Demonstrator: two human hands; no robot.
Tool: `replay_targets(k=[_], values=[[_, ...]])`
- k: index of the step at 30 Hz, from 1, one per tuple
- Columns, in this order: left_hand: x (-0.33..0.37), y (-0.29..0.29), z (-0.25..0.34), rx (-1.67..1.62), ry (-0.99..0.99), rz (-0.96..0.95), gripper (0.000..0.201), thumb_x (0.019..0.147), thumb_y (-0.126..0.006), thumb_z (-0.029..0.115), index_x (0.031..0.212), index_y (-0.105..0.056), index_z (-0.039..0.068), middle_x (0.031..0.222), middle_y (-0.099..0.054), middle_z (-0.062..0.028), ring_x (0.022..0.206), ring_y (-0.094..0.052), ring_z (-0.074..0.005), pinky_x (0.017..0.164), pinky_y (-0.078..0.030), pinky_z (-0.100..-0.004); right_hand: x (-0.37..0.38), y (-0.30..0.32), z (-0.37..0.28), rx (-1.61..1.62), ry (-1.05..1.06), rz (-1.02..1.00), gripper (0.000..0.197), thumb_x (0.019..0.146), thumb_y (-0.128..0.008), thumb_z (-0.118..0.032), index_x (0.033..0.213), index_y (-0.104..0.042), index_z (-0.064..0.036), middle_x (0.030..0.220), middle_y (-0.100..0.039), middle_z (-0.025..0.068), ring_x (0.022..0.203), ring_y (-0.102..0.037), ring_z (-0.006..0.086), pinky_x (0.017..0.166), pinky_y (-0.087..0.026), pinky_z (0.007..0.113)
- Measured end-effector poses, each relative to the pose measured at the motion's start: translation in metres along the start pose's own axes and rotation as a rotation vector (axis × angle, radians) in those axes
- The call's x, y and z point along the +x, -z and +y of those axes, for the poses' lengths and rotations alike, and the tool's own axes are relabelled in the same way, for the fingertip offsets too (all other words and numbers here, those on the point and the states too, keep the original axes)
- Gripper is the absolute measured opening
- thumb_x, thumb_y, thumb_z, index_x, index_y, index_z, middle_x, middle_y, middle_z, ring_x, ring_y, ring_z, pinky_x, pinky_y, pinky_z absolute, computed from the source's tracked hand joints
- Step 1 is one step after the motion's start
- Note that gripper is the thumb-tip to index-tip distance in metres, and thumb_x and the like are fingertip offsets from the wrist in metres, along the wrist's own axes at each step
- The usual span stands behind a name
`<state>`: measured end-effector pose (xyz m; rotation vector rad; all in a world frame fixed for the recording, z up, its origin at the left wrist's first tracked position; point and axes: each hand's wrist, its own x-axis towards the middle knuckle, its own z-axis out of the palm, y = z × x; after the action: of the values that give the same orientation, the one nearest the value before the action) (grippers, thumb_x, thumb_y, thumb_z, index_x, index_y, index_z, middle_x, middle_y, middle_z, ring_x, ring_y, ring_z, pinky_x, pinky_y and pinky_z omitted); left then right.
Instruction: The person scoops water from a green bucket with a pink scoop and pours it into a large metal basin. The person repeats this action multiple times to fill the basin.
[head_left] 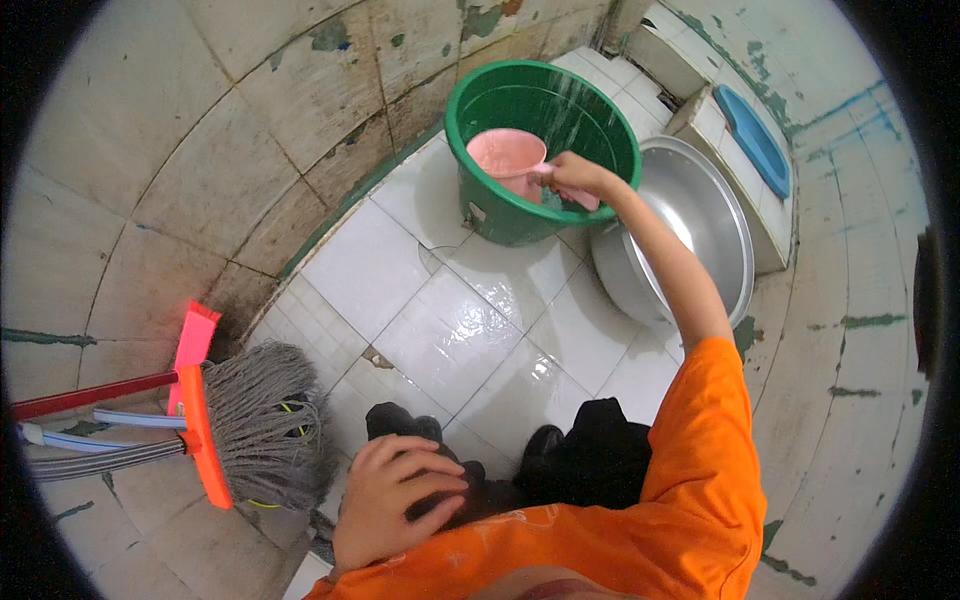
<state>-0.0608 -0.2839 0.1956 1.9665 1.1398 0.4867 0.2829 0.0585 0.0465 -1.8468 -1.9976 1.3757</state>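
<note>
My right hand (580, 176) is closed round the handle of a pink dipper (508, 153). The dipper sits inside the mouth of a big green bucket (510, 222), its cup toward the left side. Thin streaks of water (570, 105) fall into the bucket behind my hand. My left hand (400, 495) rests near my body over my dark trousers, fingers spread and holding nothing.
A large metal basin (735, 230) leans right of the bucket, by a tiled ledge with a blue plastic piece (752, 140). At left stand a grey string mop (265, 420) and a pink broom (194, 340). The white floor tiles (440, 320) look wet.
</note>
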Motion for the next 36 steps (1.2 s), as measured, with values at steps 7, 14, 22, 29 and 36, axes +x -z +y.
replay_targets(k=[7,14,22,29,36], values=[[-0.009,-0.002,0.023,0.007,-0.078,-0.107,0.019,0.062,-0.069,0.017,0.08,-0.066,0.013,0.096,-0.061,-0.0002,0.096,-0.054,-0.023,0.085,-0.037,-0.038,-0.102,0.045,-0.043,0.159,0.285,0.3,0.04,0.074,-0.062,-0.04,0.063,-0.055,-0.0027,0.054,-0.052,0.0039,0.049,-0.05,0.013,0.048,-0.04,0.027],[0.015,-0.009,0.032,0.051,-0.123,-0.32,0.019,0.065,-0.065,0.019,0.082,-0.062,0.01,0.096,-0.061,-0.0033,0.094,-0.053,-0.0224,0.085,-0.033,-0.0355,-0.25,0.045,-0.061,0.195,0.253,0.487,0.032,0.075,-0.062,-0.031,0.079,-0.057,0.001,0.064,-0.056,0.0046,0.049,-0.05,0.0104,0.046,-0.04,0.025],[0.045,-0.023,0.018,0.023,-0.098,-0.42,0.016,0.066,-0.064,0.013,0.08,-0.057,0.008,0.089,-0.06,-0.0031,0.09,-0.054,-0.0232,0.082,-0.035,-0.0347,-0.444,-0.033,-0.015,0.169,-0.181,0.499,0.028,0.079,-0.059,-0.027,0.088,-0.06,-0.0008,0.055,-0.053,0.0048,0.043,-0.052,0.0112,0.036,-0.04,0.026],[0.069,-0.038,0.017,0.0,-0.061,-0.482,0.015,0.066,-0.063,0.013,0.078,-0.056,0.007,0.086,-0.06,-0.0059,0.087,-0.055,-0.0243,0.081,-0.036,-0.0343,-0.518,-0.095,0.12,0.308,-0.945,0.223,0.036,0.075,-0.064,-0.032,0.098,-0.057,-0.0038,0.063,-0.059,0.0095,0.046,-0.055,0.0174,0.04,-0.043,0.03],[0.073,-0.039,0.022,-0.018,-0.017,-0.425,0.015,0.066,-0.064,0.014,0.078,-0.057,0.007,0.087,-0.06,-0.0039,0.088,-0.055,-0.0216,0.082,-0.035,-0.0334,-0.475,-0.053,0.433,0.333,-1.342,-0.569,0.022,0.072,-0.069,-0.024,0.086,-0.063,-0.0075,0.082,-0.062,0.0043,0.069,-0.058,0.0149,0.063,-0.049,0.034]])
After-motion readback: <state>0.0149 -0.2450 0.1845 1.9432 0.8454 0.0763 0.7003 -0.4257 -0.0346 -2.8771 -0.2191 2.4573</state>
